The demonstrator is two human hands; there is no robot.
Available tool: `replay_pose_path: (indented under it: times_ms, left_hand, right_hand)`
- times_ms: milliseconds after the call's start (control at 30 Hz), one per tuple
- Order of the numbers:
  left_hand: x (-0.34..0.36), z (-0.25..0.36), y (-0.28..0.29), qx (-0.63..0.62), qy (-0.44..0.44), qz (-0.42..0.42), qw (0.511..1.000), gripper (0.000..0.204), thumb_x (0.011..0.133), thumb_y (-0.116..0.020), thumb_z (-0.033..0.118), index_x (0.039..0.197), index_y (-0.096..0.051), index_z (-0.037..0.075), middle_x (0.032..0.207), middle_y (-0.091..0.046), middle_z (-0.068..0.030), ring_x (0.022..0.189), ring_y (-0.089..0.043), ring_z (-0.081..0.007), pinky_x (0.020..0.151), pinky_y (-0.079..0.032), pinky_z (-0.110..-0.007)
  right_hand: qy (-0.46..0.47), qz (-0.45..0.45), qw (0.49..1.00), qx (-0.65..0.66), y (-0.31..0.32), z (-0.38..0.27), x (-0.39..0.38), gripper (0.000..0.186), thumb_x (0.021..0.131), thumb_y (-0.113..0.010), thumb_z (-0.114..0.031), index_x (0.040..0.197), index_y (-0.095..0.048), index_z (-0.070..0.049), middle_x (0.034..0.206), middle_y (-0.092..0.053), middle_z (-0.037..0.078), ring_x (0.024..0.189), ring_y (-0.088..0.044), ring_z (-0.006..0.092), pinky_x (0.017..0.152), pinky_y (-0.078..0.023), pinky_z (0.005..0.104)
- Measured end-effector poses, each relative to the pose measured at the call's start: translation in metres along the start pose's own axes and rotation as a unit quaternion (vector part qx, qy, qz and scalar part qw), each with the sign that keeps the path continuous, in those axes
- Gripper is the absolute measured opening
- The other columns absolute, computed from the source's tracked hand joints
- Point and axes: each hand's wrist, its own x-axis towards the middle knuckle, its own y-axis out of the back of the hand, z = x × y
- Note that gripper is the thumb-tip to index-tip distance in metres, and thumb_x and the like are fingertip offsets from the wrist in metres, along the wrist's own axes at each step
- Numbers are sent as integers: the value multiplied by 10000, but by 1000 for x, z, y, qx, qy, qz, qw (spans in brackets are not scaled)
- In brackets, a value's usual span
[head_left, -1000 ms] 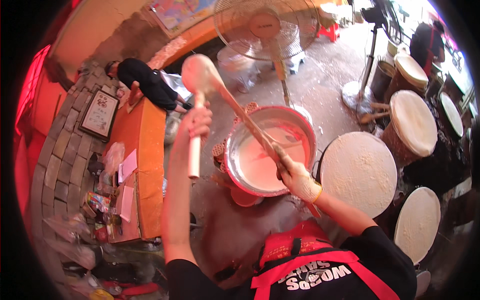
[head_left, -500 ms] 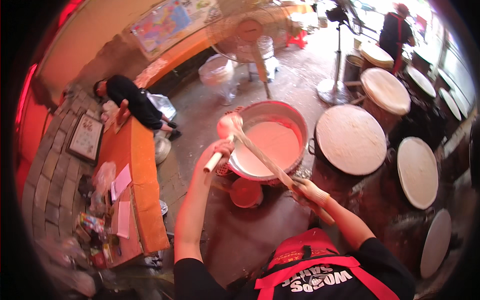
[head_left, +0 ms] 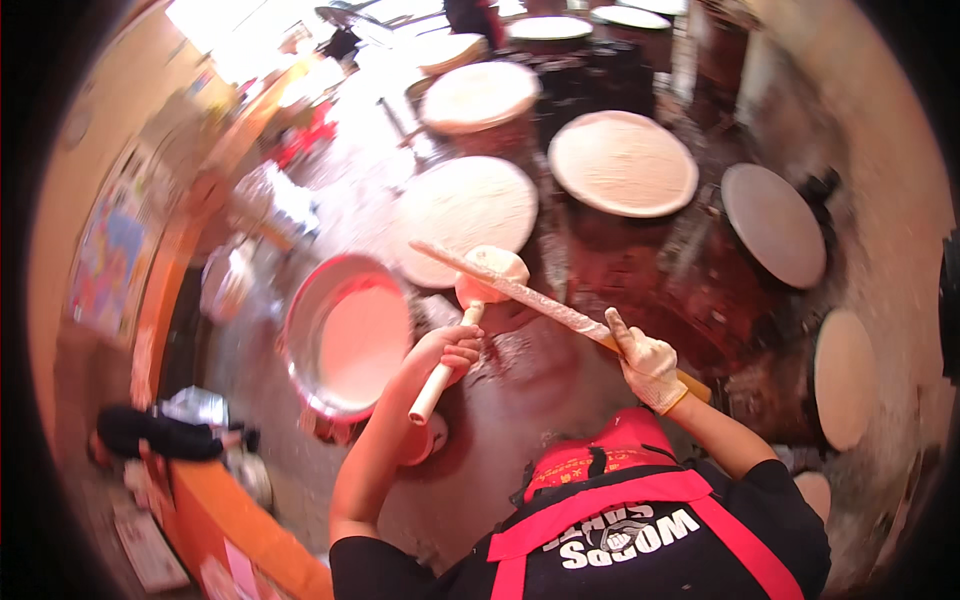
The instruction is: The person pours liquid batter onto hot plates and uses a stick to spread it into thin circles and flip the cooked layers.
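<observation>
**Fingers wrapped round a ladle [head_left: 507,262] and a long flat stick [head_left: 560,312], crossed in front of the body**

The ladle's pale handle is gripped by the bare left hand [head_left: 458,352], its fingers curled round the shaft and its bowl pointed away from the body. The stick is held near its lower end by the gloved right hand [head_left: 652,368], with one finger extended along it. The stick is carried across the bowl; whether the two touch cannot be told with certainty. The stick's far tip and the bowl are seen against the near edge of a pale-coated round plate [head_left: 470,215]. To the left, near the left forearm, a wide round tub [head_left: 306,345] is partly filled with pale liquid [head_left: 365,340]. Room for movement is left over the brown floor [head_left: 525,385] between the tub and the right hand. Farther round, a second pale disc [head_left: 622,163], a greyer disc [head_left: 773,225] and a right-hand disc [head_left: 845,380] are set along the right wall [head_left: 850,130]. At lower left, an orange counter [head_left: 240,510] is seen beside a dark-clothed person [head_left: 165,435].
</observation>
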Motion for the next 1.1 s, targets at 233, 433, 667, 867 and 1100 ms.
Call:
replay_pose_path:
  times_ms: [233,433,667,867,1100]
  left_hand:
    - [176,-38,-161,-48,338,-9,940,134,982,-341,94,894,-401,13,624,-370,5,448,-377,-76,391,-369,-206]
    - [312,-91,-336,467,144,3,873,189,896,-475,58,1056,-442,-37,667,-423,7,473,-414,-66,377,-358,-180]
    - [417,-209,-447,899,-386,-131,162,319,760,-632,124,1000,-486,-28,777,-606,-238,781,-602,-421,685,-467,-494]
    - [489,-242,-440,855,-331,-118,381,255,725,-646,75,906,-499,-29,720,-623,-192,555,-623,-296,517,-494,-372]
    - [601,-285,-377,688,-323,-126,638,220,729,-621,-25,895,-476,-35,668,-570,-107,472,-554,-156,403,-452,-285]
  right_hand:
    - [-153,145,971,-110,83,157,-88,564,839,-588,-78,1374,-410,-60,816,-616,111,598,-609,251,470,-475,347]
    - [-273,151,927,207,195,265,-111,356,950,-482,-206,1242,-495,-3,1049,-607,231,976,-585,393,814,-469,399]
    - [-292,91,950,66,277,353,-84,447,946,-447,-76,1390,-405,-106,1230,-549,201,1062,-566,366,878,-471,378]
    - [-562,154,707,401,243,387,-137,421,971,-436,-190,1384,-438,-275,709,-566,30,532,-532,139,491,-447,260]
    - [-490,343,786,155,93,377,-197,485,935,-497,-191,1407,-390,-218,1173,-623,146,1051,-605,295,901,-452,378]
